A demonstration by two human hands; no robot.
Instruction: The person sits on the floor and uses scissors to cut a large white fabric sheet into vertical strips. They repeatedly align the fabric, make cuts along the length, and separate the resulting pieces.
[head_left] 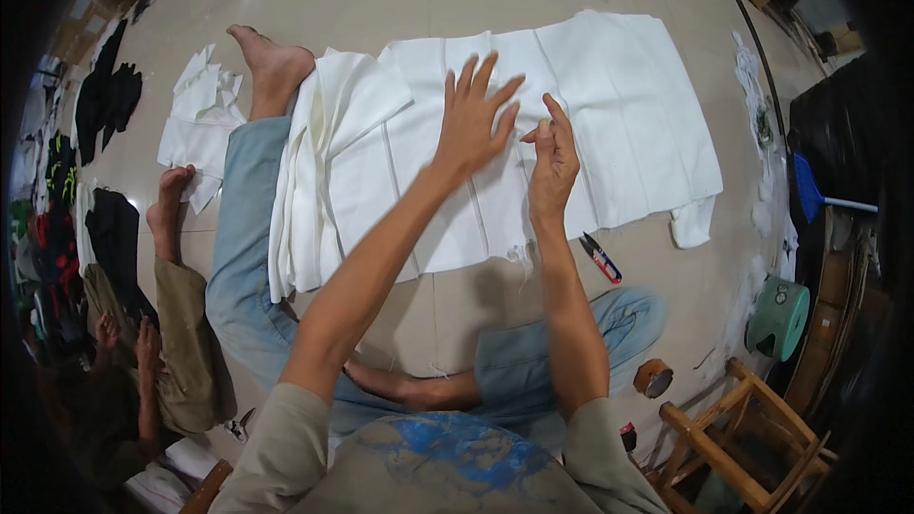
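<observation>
White fabric panels (628, 124) lie spread in overlapping layers on the floor in front of me, with thin lines along their edges. My left hand (473, 124) is over the middle of the fabric, fingers spread and holding nothing. Just right of it is my right hand (552, 167), its thumb pressed toward partly curled fingers; anything pinched there is too small to make out. Loose threads (520, 257) hang at the fabric's near edge. Thread snips (600, 259) with a red and blue handle lie on the floor right of my right forearm.
My bare foot (276, 62) rests by the fabric's left end, near white scraps (198, 114). Another person (181, 343) sits at left beside piles of dark cloth (114, 228). At right are a wooden stool (743, 428), a green stool (778, 317) and a blue dustpan (807, 188).
</observation>
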